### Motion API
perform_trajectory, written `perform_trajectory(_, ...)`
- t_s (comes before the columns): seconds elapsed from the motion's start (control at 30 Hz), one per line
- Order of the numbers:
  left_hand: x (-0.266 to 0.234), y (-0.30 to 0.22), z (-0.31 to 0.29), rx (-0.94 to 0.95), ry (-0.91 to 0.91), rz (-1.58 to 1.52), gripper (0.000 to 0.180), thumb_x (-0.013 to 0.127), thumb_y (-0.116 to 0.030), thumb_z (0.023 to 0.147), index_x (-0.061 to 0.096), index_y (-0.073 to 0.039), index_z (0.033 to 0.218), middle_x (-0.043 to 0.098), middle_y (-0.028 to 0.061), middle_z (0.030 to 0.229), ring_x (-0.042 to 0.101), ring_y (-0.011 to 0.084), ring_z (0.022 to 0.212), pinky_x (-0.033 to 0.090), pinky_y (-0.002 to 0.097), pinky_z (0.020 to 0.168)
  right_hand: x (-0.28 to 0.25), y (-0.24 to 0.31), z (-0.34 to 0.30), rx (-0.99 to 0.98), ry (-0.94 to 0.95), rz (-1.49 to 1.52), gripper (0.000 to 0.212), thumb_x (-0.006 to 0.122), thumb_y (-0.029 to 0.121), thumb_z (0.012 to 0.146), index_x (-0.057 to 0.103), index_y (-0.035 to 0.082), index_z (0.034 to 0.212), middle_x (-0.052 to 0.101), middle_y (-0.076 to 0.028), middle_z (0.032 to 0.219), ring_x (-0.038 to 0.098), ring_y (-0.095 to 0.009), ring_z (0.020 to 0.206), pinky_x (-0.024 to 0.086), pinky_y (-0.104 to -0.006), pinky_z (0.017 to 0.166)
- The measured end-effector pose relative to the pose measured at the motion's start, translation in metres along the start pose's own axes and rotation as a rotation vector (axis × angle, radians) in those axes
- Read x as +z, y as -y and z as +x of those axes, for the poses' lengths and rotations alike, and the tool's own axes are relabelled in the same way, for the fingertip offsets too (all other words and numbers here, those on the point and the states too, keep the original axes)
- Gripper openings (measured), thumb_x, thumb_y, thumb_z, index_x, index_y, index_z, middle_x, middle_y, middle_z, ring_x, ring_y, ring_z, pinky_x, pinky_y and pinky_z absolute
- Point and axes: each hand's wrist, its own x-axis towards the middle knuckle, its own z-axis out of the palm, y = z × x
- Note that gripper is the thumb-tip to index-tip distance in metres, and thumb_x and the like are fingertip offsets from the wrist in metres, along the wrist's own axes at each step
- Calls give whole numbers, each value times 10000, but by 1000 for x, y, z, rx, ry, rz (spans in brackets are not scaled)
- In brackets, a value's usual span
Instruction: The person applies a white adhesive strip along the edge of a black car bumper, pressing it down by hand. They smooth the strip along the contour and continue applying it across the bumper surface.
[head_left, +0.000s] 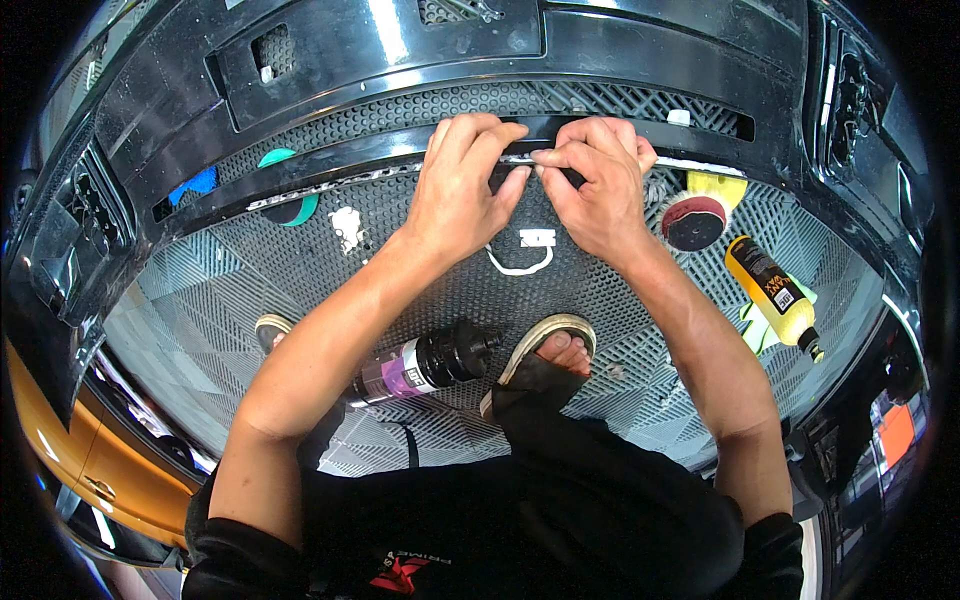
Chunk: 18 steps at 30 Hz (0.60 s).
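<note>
A black car bumper [330, 110] curves across the far side, with a narrow black strip [350, 158] running below its long slot. White residue [330, 183] lines the strip's near edge. Near the middle, my left hand [460, 190] is closed on this strip, fingers over the top and thumb underneath. Close beside it, my right hand [605, 185] pinches the same edge between thumb and bent fingers. The fingertips of both hands almost meet. Whatever lies right under them is hidden.
Grey grid floor tiles [440, 300] show underneath. A round polishing pad [695, 222] and a yellow bottle [775, 290] lie right. A dark bottle with a purple label [425, 362] lies between my feet. Left are a green disc [295, 208] and blue cloth [195, 185]; an orange car [110, 460] stands lower left.
</note>
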Motion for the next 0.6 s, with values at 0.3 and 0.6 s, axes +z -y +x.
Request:
perform_trajectory(0.3, -6, 10, 1, 91, 97, -1, 189, 842, -7, 820, 794, -45, 998, 673, 91, 1026, 623, 305, 982, 528, 420, 882, -3, 1, 2, 72, 55, 27, 124, 829, 117, 825, 821, 193, 923, 680, 30, 1077, 591, -228, 1132, 296, -474, 1019)
perform_trajectory(0.6, -8, 12, 3, 82, 92, -62, 168, 840, 8, 814, 759, -29, 956, 688, 102, 993, 649, 308, 939, 558, 416, 820, -13, 8, 0, 17, 193, -111, 385, 842, 185, 861, 829, 242, 1242, 627, 14, 1195, 526, -252, 1222, 304, -483, 1061)
